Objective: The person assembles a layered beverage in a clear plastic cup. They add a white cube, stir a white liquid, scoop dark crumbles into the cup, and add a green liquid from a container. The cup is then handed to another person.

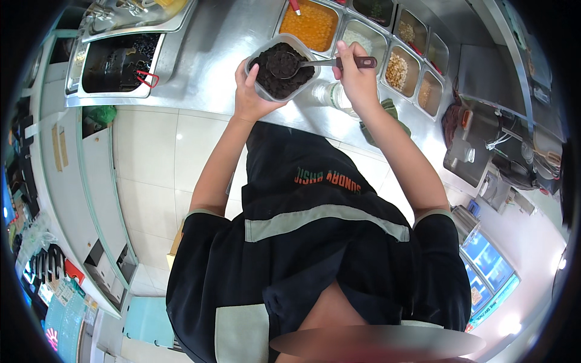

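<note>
My left hand (pixel 251 100) is wrapped round the side of a squarish translucent tub (pixel 293 97), with the thumb at its rim. Dark brown-black crumbly stuff (pixel 276 86) fills much of the tub. In my right hand (pixel 358 85) is a metal spoon (pixel 319 63) with a brown handle, pinched near the grip. The bowl of the spoon rests down in the dark crumbs and has some in it. Just below my right hand stands a clear jar (pixel 330 94), partly covered by the hand.
Metal pans line the counter's back right: one of orange pieces in liquid (pixel 308 27), one of pale chunks (pixel 397 71), several others. A sink (pixel 130 12) and a tray of dark contents with red tongs (pixel 147 78) lie left. A green cloth-like item (pixel 387 124) hangs at the edge.
</note>
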The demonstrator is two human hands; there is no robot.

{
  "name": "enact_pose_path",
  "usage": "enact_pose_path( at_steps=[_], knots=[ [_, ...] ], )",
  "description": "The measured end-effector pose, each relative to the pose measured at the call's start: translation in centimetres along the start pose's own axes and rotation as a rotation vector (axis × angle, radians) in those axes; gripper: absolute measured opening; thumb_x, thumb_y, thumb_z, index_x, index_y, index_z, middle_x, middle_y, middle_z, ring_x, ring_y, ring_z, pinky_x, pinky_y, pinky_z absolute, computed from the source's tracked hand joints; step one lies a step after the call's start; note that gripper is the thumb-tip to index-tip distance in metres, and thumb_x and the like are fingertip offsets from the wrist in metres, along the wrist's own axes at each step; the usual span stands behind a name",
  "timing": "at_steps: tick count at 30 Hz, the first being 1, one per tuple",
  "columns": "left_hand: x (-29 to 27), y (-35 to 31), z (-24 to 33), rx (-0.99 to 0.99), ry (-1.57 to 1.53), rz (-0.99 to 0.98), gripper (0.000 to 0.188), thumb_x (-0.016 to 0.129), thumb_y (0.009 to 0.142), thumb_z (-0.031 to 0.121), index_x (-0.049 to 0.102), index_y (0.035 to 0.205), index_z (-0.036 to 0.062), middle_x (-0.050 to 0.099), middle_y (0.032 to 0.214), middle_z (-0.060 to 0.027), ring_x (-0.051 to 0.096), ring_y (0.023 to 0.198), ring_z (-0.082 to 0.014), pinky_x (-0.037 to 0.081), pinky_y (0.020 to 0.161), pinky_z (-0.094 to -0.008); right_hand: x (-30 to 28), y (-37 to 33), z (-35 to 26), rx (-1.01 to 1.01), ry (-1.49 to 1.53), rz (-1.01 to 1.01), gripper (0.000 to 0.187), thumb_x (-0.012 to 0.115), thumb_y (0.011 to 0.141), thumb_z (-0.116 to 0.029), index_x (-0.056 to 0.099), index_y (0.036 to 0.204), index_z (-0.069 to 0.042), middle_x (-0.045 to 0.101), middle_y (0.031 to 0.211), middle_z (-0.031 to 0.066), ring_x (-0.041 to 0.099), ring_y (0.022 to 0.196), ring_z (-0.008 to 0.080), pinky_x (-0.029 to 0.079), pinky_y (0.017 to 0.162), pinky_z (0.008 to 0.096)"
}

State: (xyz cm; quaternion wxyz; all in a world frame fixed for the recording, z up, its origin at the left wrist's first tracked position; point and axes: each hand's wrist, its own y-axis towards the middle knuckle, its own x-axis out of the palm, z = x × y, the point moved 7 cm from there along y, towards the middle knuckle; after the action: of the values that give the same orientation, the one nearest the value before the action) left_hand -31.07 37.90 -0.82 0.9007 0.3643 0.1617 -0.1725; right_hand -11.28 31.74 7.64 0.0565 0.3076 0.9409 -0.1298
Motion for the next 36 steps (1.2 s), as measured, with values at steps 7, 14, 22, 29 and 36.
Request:
enact_pose_path(
  at_steps=[7, 14, 22, 29, 36],
  knots=[
    [-1.5, 2.1, 1.8, 0.033, 0.109, 0.074, 0.122, 0.091, 0.044, 0.033, 0.016, 0.14, 0.0166, 0.038, 0.129, -0.0224, 0.044, 0.116, -0.0373, 0.047, 0.089, -0.0431, -0.2, 1.1, -0.9, -0.038, 0.052, -0.106, 0.036, 0.057, 0.092, -0.035, 0.044, 0.072, -0.009, 0.05, 0.057, 0.0004, 0.044, 0.05, 0.0055, 0.032, 0.046, 0.0211],
    [-3.4, 4.6, 3.1, 0.107, 0.041, 0.073, 0.124, 0.091, 0.045, 0.035, 0.014, 0.14, 0.0118, 0.037, 0.13, -0.0205, 0.042, 0.118, -0.0357, 0.044, 0.091, -0.0439, -0.5, 2.7, -3.3, -0.025, 0.127, -0.213, 0.036, 0.056, 0.092, -0.039, 0.049, 0.075, -0.008, 0.052, 0.056, 0.0009, 0.046, 0.05, 0.0059, 0.032, 0.046, 0.0212],
    [-0.5, 2.2, -0.4, 0.02, 0.045, -0.034, 0.124, 0.091, 0.046, 0.033, 0.014, 0.141, 0.0149, 0.036, 0.131, -0.0186, 0.038, 0.121, -0.0371, 0.038, 0.098, -0.0471, 2.1, 9.3, -0.9, -0.141, -0.313, -0.556, 0.037, 0.061, 0.088, -0.041, 0.049, 0.072, -0.01, 0.058, 0.058, -0.0007, 0.051, 0.056, 0.0045, 0.036, 0.054, 0.0208],
    [1.1, 0.0, -1.9, -0.001, 0.047, -0.044, 0.125, 0.09, 0.048, 0.034, 0.01, 0.142, 0.0163, 0.036, 0.131, -0.0202, 0.038, 0.121, -0.0387, 0.037, 0.099, -0.0477, 3.1, 10.4, 3.0, 0.116, -0.33, -0.643, 0.036, 0.063, 0.087, -0.041, 0.052, 0.071, -0.011, 0.059, 0.058, -0.0008, 0.045, 0.051, 0.0042, 0.033, 0.052, 0.0218],
    [-1.1, -3.6, 0.5, -0.226, 0.164, 0.066, 0.116, 0.089, 0.046, 0.046, 0.027, 0.136, 0.0057, 0.039, 0.128, -0.0229, 0.043, 0.115, -0.0404, 0.036, 0.097, -0.0495, 1.9, 9.5, 3.4, 0.145, -0.119, -0.66, 0.028, 0.054, 0.094, -0.034, 0.046, 0.079, -0.012, 0.056, 0.062, 0.0039, 0.027, 0.043, 0.0014, 0.021, 0.041, 0.0188]
  ],
)
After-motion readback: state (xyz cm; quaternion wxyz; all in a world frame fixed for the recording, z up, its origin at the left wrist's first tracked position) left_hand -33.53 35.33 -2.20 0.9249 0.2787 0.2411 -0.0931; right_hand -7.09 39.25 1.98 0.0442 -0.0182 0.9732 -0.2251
